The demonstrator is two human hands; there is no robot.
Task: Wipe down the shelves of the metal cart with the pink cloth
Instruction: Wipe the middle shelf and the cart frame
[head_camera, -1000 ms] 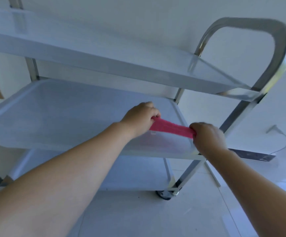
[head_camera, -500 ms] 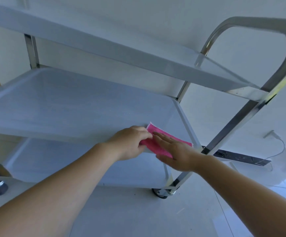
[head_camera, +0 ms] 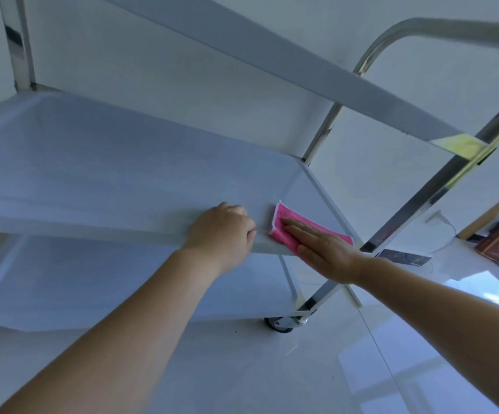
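A right hand (head_camera: 323, 249) presses the pink cloth (head_camera: 287, 225) flat, fingers straight, at the near right corner of the cart's (head_camera: 439, 186) middle shelf (head_camera: 123, 174); the left hand (head_camera: 221, 231) curls its fingers over the front lip just beside it, steadying the frame (it stands on a caster (head_camera: 284, 324)). Long, overlapping strokes leftward with an even palm would likely serve best. Raised rims bound the shelf, the top shelf (head_camera: 302, 70) hangs low overhead, and open surface stretches left.
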